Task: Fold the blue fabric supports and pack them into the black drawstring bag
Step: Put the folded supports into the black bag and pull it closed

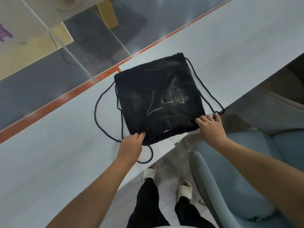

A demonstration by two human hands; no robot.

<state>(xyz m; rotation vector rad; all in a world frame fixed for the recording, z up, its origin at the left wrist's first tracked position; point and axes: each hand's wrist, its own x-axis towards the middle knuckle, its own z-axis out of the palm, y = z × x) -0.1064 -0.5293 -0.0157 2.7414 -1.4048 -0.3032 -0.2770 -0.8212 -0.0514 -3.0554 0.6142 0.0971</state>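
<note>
Grey worktop (57, 158) carries the black drawstring bag (158, 96), lying flat just ahead of both hands, its gathered mouth edge nearest them. Left hand (131, 145) pinches the mouth's left corner, right hand (209, 127) pinches the right corner. Cords (97, 111) loop loose beside the left hand. No blue supports visible. Best to pull the corners apart evenly, opening the mouth wide without snagging cords.
</note>
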